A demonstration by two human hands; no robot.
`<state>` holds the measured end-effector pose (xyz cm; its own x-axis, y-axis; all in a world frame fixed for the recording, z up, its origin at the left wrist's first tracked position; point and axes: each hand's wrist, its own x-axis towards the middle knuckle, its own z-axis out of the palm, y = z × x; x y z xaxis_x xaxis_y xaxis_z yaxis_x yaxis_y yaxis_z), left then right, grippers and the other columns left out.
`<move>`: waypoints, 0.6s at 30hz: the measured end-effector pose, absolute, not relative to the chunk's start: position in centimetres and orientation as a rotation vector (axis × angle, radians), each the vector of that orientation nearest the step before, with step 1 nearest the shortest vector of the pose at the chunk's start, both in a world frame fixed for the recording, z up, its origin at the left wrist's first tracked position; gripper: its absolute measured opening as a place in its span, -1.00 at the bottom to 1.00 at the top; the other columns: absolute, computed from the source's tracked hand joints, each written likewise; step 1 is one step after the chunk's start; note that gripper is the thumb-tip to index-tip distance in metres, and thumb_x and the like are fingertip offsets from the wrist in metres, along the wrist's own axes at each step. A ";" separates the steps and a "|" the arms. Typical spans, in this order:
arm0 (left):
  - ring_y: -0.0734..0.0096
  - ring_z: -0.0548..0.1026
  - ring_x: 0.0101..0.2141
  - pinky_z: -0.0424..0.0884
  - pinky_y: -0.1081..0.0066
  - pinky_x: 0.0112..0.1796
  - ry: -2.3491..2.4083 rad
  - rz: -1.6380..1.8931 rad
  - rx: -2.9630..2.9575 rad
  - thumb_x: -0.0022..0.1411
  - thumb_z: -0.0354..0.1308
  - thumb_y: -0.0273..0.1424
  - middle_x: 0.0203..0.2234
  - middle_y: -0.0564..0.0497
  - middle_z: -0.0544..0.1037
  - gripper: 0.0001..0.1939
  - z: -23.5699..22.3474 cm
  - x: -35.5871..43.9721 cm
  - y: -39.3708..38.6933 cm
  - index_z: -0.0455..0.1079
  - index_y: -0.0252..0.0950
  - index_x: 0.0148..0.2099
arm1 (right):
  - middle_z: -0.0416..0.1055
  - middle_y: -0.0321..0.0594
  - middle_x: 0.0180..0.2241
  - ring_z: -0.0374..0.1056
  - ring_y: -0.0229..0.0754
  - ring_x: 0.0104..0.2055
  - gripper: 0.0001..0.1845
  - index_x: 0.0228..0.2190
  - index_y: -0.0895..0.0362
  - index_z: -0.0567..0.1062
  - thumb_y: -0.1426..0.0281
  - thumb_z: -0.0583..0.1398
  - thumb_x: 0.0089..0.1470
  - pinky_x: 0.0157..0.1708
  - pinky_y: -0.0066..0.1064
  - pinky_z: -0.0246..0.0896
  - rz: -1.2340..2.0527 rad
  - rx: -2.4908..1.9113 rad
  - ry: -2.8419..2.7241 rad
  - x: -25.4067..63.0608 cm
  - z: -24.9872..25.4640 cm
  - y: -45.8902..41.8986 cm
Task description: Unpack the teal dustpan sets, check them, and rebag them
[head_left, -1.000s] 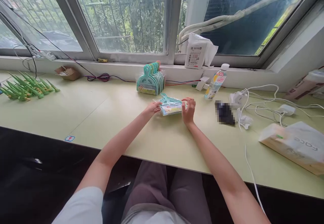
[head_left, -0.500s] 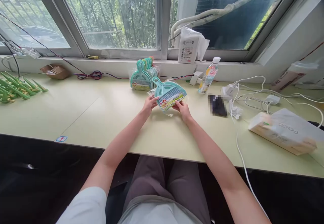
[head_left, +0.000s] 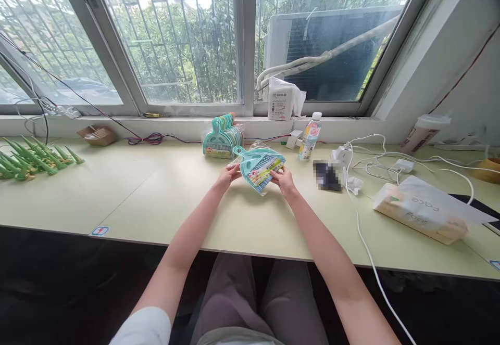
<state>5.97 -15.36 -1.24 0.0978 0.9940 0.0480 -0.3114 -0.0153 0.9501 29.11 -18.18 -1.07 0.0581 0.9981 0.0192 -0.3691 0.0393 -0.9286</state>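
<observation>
Between my hands is a teal dustpan and brush set (head_left: 261, 166) in clear plastic wrap, tilted, its handle up and to the left. A printed label crosses the striped bristles. My left hand (head_left: 229, 175) grips its left edge, some fingers hidden behind the wrap. My right hand (head_left: 284, 180) pinches the lower right side, thumb in front near the label. Just behind, a row of similar wrapped dustpan sets (head_left: 219, 139) stands upright against the sill, handles up, mostly teal with an orange one at the back.
To the right are a water bottle (head_left: 310, 137), a blurred dark object (head_left: 327, 176), crumpled tissue (head_left: 353, 183), white cables and a tissue pack (head_left: 422, 209). Green spiky pieces (head_left: 35, 160) and a small cardboard box (head_left: 97, 136) lie left. A paper pack (head_left: 281, 103) stands on the sill.
The camera view has tipped upward, showing more window. The dustpan set has turned a little in my hands, its label now slanting more steeply. Both hands still hold it.
</observation>
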 end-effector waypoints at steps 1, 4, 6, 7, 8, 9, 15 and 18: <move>0.28 0.57 -0.25 0.39 0.16 0.02 0.906 1.307 1.056 -0.20 0.46 -0.15 -0.34 -0.09 0.61 -0.54 -1.3 5.7 -15.3 0.52 -0.35 -0.29 | 0.52 -0.24 -0.36 0.51 -0.17 -0.31 -0.65 -0.25 0.10 0.34 0.53 0.31 -0.10 -0.15 -0.18 0.50 1.317 -0.930 -0.935 29.2 -0.9 -18.2; 0.26 0.56 -0.24 0.40 0.19 0.00 0.997 1.310 1.112 -0.24 0.45 -0.09 -0.31 -0.11 0.61 -0.48 -1.4 4.8 -15.1 0.52 -0.34 -0.27 | 0.53 -0.25 -0.42 0.52 -0.16 -0.34 -0.65 -0.25 0.12 0.36 0.52 0.32 -0.11 -0.18 -0.17 0.51 1.339 -0.939 -1.015 29.4 -0.6 -18.4; 0.20 0.56 -0.18 0.40 0.17 -0.01 1.075 1.276 1.145 -0.24 0.44 -0.08 -0.26 -0.15 0.60 -0.46 -1.4 4.2 -15.1 0.52 -0.33 -0.24 | 0.53 -0.24 -0.43 0.52 -0.16 -0.35 -0.66 -0.24 0.13 0.38 0.52 0.32 -0.10 -0.20 -0.17 0.51 1.347 -0.959 -1.029 29.5 -0.5 -18.5; 0.17 0.54 -0.13 0.40 0.17 -0.02 1.117 1.271 1.174 -0.22 0.44 -0.09 -0.22 -0.17 0.59 -0.45 -1.2 3.9 -15.0 0.51 -0.33 -0.21 | 0.54 -0.23 -0.43 0.52 -0.15 -0.36 -0.66 -0.24 0.13 0.38 0.52 0.32 -0.10 -0.21 -0.17 0.52 1.350 -0.968 -1.027 29.7 -0.4 -18.5; 0.14 0.52 -0.08 0.40 0.17 -0.02 1.153 1.301 1.212 -0.20 0.43 -0.11 -0.16 -0.19 0.58 -0.44 -1.0 3.5 -15.0 0.49 -0.32 -0.16 | 0.54 -0.23 -0.42 0.52 -0.15 -0.36 -0.65 -0.24 0.14 0.39 0.52 0.32 -0.11 -0.22 -0.18 0.52 1.353 -0.969 -1.024 29.9 -0.3 -18.5; 0.13 0.48 -0.02 0.38 0.17 0.00 1.183 1.368 1.258 -0.16 0.41 -0.12 -0.09 -0.21 0.55 -0.42 -0.6 3.2 -14.9 0.47 -0.30 -0.09 | 0.55 -0.22 -0.41 0.52 -0.15 -0.36 -0.64 -0.23 0.14 0.39 0.52 0.33 -0.11 -0.23 -0.19 0.52 1.354 -0.963 -1.024 30.1 -0.1 -18.6; 0.14 0.41 0.07 0.27 0.19 0.09 1.267 1.490 1.665 -0.02 0.33 -0.12 -0.03 -0.13 0.53 -0.49 1.7 2.3 -15.4 0.48 -0.22 -0.02 | 0.57 -0.17 -0.37 0.53 -0.14 -0.35 -0.54 -0.17 0.15 0.43 0.46 0.39 -0.18 -0.35 -0.28 0.51 1.463 -0.944 -1.236 31.6 0.4 -19.2; 0.12 0.55 -0.21 0.42 0.18 -0.10 1.226 1.166 1.703 -0.10 0.36 -0.12 -0.29 -0.14 0.61 -0.60 1.5 3.6 -15.6 0.57 -0.28 -0.26 | 0.57 -0.18 -0.37 0.53 -0.13 -0.33 -0.52 -0.14 0.15 0.44 0.40 0.39 -0.16 -0.36 -0.30 0.49 1.517 -0.939 -1.380 31.7 0.5 -19.6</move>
<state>3.62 -15.60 1.48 0.1368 0.9574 0.2542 0.3020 -0.2847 0.9098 31.73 -19.57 0.52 -0.3491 0.9369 0.0167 -0.1051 -0.0215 -0.9942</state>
